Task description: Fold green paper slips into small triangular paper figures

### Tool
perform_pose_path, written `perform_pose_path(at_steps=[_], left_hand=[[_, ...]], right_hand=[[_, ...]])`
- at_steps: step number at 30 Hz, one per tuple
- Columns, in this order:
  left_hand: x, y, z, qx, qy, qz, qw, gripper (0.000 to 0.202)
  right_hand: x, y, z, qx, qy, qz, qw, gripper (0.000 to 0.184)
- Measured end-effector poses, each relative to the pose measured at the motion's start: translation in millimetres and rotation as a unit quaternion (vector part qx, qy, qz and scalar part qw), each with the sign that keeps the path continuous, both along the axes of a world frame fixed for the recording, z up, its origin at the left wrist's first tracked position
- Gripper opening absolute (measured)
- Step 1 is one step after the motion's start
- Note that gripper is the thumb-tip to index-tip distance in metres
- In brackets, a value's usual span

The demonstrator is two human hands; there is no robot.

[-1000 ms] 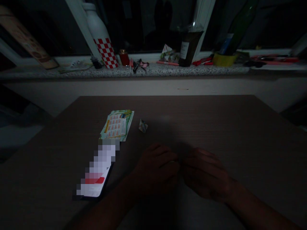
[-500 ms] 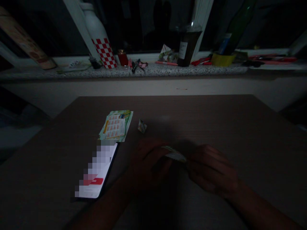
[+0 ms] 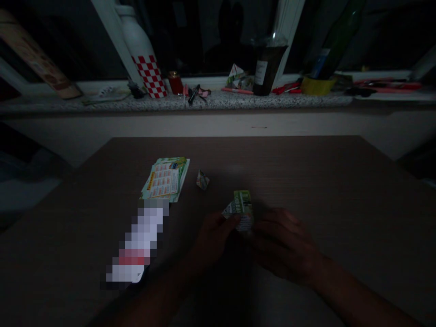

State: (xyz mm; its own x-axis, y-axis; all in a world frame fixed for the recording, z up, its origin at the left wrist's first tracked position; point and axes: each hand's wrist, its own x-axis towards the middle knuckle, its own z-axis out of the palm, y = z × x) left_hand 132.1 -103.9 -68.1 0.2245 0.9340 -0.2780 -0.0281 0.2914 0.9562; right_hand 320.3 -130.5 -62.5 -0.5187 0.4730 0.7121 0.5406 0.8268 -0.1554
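Note:
In dim light, a small folded piece of green and white printed paper [image 3: 240,209] stands up above the brown table [image 3: 323,181]. My left hand [image 3: 213,238] pinches its left edge and my right hand [image 3: 284,247] holds its lower right side. Both hands meet just below the paper, near the table's front middle. A tiny folded paper shape [image 3: 202,179] lies on the table a little beyond my left hand.
A stack of printed paper sheets [image 3: 165,178] and a lit phone [image 3: 138,245] lie to the left. On the windowsill behind stand a red-and-white checked bottle [image 3: 143,54], a dark bottle [image 3: 267,63], a green bottle [image 3: 335,38], pens and small clutter.
One second ago my hands lay closed together over the paper. They have since lifted and turned it, so the green printed face now stands upright between my fingers.

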Motion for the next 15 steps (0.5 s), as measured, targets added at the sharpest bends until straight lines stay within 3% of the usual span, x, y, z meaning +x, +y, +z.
perform_pose_path(at_steps=[4,6,8,11,13,15], left_hand=[[-8.9,1.7,0.2,0.05,-0.016,-0.109,0.993,0.023],[-13.4,1.5,1.8,0.06,-0.001,-0.168,0.984,0.021],[-16.4,1.0,3.9,0.066,0.018,-0.21,0.975,0.02],[-18.5,1.0,7.4,0.077,0.046,-0.26,0.961,0.02],[-19.2,1.8,9.4,0.088,0.076,-0.275,0.954,0.019],[-19.2,2.8,10.5,0.102,0.093,-0.27,0.953,0.016]], right_hand=[[4.5,3.5,4.1,-0.069,0.104,-0.051,0.991,0.03],[8.5,5.0,1.7,-0.143,0.181,-0.098,0.968,0.031],[11.2,5.7,-3.8,-0.256,0.255,-0.104,0.927,0.025],[11.3,5.3,-13.0,-0.428,0.316,-0.022,0.846,0.016],[9.5,4.6,-16.4,-0.489,0.334,0.006,0.805,0.014],[7.4,4.1,-16.6,-0.51,0.348,-0.001,0.787,0.011]])
